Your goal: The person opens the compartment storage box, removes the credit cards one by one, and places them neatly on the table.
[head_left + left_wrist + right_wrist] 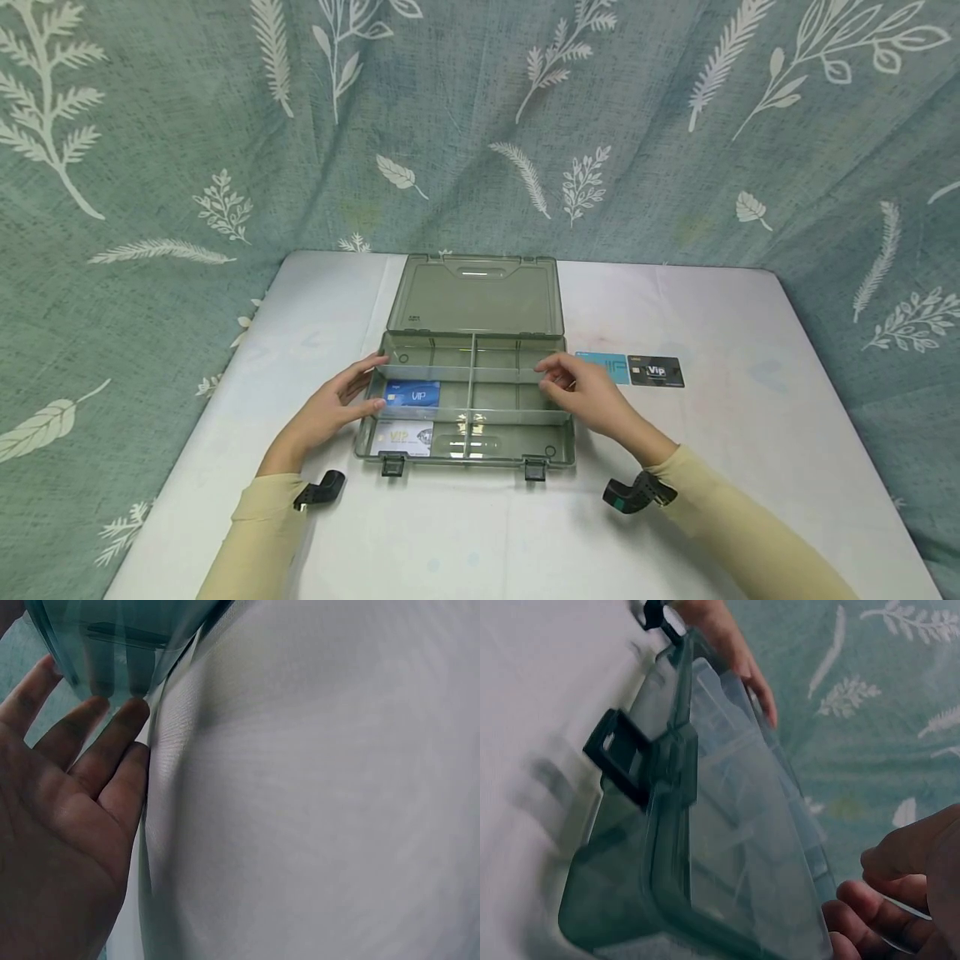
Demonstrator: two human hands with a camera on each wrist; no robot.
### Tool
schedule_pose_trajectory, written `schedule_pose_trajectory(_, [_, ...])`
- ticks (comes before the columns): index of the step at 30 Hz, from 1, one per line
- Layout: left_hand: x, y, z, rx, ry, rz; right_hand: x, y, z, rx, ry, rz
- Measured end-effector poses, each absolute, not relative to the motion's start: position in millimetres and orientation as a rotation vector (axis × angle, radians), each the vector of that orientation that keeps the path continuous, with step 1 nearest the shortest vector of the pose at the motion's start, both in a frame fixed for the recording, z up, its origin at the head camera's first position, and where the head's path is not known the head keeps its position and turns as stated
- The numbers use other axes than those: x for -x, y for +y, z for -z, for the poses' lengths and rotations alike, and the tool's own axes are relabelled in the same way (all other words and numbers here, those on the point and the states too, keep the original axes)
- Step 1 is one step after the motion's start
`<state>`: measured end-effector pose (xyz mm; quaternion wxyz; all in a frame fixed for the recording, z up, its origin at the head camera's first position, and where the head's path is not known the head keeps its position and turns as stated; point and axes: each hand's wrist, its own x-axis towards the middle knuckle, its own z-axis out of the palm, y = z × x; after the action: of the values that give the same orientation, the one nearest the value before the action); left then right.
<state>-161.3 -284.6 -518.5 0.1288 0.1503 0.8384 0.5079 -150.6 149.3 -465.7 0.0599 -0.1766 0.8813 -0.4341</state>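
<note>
A translucent grey-green divided box [491, 437] lies with its lid [476, 300] folded back. In its left column, a blue VIP card [412, 393] sits in the middle compartment and a white VIP card [402, 437] in the front one. My left hand [330, 408] rests against the box's left side, fingers extended and thumb at the rim; the left wrist view shows its fingertips along the wall. My right hand [588, 396] is over the right rim, its fingers loosely bent. Thumb and fingers stand slightly apart in the right wrist view, with nothing visible between them.
To the right of the box, a teal card [611, 367] and a black VIP card [656, 372] lie side by side on the white-covered table [720, 450]. Two dark latches [535, 469] stick out from the box's front. A leaf-patterned curtain [465, 125] hangs behind.
</note>
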Motion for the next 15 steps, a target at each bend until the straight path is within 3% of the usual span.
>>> schedule_pose_trajectory(15, [161.2,-284.4,517.9,-0.451,2.432,-1.483,166.6,111.8,464.2,0.665,2.547,1.335])
